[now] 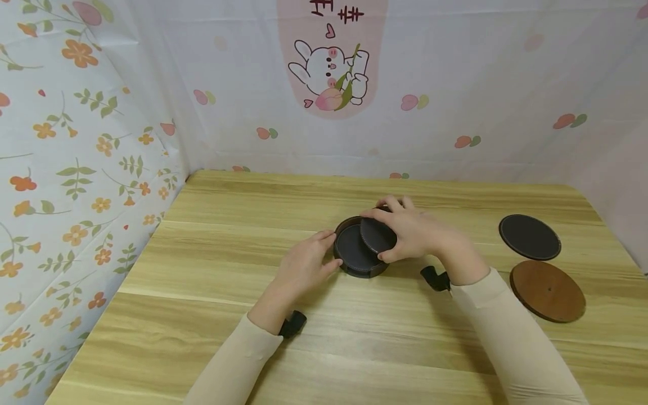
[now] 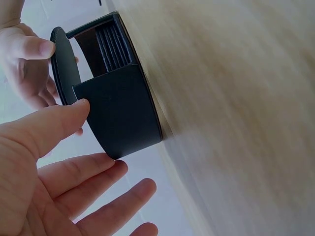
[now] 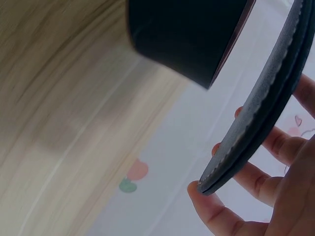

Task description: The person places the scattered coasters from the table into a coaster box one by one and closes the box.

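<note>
wooden table [image 1: 202,315]: under everything | right hand [image 1: 412,230]: thumb and fingers pinch a stitched disc | left hand [image 1: 306,261]: fairly straight thumb and fingers touch round holder | round holder [image 1: 360,272]: table's middle, dark stack [image 2: 114,45] inside | brown disc [image 1: 548,291]: right side | black disc [image 1: 530,237]: just behind brown disc | stitched disc [image 1: 376,236]: tilted over holder's opening

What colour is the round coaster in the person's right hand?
The round coaster is almost black, stitched near its edge; the right wrist view shows it best.
</note>
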The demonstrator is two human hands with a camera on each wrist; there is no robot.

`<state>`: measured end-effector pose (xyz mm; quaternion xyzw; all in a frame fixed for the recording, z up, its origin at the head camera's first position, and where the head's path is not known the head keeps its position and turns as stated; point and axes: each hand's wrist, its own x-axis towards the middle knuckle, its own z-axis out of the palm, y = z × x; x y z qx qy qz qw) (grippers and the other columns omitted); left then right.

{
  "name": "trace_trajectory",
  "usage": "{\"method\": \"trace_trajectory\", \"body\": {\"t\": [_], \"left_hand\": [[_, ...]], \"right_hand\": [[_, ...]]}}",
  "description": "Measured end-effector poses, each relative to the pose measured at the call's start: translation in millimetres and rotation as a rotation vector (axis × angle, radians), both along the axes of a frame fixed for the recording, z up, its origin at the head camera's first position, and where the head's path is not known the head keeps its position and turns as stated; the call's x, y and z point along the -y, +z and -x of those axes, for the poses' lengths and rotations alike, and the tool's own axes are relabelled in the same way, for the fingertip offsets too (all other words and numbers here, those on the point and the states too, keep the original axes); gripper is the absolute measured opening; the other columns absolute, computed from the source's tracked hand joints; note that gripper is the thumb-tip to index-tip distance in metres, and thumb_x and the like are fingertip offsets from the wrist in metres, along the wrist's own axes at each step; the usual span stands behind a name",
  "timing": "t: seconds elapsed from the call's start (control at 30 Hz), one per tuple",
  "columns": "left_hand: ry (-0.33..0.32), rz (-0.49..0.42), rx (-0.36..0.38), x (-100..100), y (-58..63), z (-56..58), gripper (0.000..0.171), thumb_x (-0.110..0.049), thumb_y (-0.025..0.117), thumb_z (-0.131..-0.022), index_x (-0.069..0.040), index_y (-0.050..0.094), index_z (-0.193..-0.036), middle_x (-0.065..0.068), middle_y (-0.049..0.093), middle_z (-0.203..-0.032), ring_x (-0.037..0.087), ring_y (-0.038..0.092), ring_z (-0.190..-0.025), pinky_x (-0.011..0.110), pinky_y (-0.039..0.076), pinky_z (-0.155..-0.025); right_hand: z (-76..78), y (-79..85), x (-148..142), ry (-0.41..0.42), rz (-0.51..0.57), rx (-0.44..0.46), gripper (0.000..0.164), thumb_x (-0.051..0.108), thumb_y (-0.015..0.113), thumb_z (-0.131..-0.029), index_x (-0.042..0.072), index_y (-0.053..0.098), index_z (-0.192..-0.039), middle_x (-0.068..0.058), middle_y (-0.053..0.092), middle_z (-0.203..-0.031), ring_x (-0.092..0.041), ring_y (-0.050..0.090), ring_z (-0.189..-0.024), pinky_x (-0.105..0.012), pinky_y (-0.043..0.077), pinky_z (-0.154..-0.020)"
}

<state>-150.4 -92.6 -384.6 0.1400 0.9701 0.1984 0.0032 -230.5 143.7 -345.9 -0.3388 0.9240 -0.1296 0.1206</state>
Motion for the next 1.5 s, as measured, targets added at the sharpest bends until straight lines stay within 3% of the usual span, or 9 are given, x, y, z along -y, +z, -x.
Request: {"method": "trace_trajectory", "body": {"t": [0.5, 1.1, 1.5], "left_hand": [[-0.008, -0.024, 0.001, 0.1, 0.1, 1.2, 0.056, -0.03, 0.072, -0.092, -0.009, 0.057, -0.141, 0.005, 0.056, -0.146, 0.025, 0.059, -0.128, 0.041, 0.052, -0.103], [-0.017, -0.009, 0.002, 1.1, 0.0, -1.1, 0.07, -0.043, 0.074, -0.089, -0.007, 0.052, -0.145, 0.007, 0.055, -0.147, 0.026, 0.059, -0.128, 0.04, 0.052, -0.103], [-0.029, -0.02, -0.012, 0.8, -0.7, -1.2, 0.069, -0.041, 0.074, -0.089, -0.007, 0.052, -0.145, 0.009, 0.054, -0.147, 0.028, 0.059, -0.129, 0.042, 0.052, -0.103]], "right_hand": [[-5.2, -4.9, 26.3, 0.094, 0.006, 0.009, 0.082, 0.038, 0.081, -0.077, 0.033, 0.043, -0.15, -0.009, 0.034, -0.151, -0.037, 0.033, -0.132, -0.063, 0.047, -0.086], [-6.3, -9.8, 33.5, 0.114, 0.023, 0.026, 0.082, 0.036, 0.083, -0.077, 0.03, 0.044, -0.15, -0.007, 0.035, -0.152, -0.036, 0.033, -0.132, -0.062, 0.048, -0.089], [-6.4, -12.4, 35.1, 0.117, 0.025, 0.037, 0.087, 0.036, 0.085, -0.077, 0.028, 0.041, -0.152, -0.008, 0.033, -0.155, -0.037, 0.033, -0.136, -0.067, 0.044, -0.089]]}}
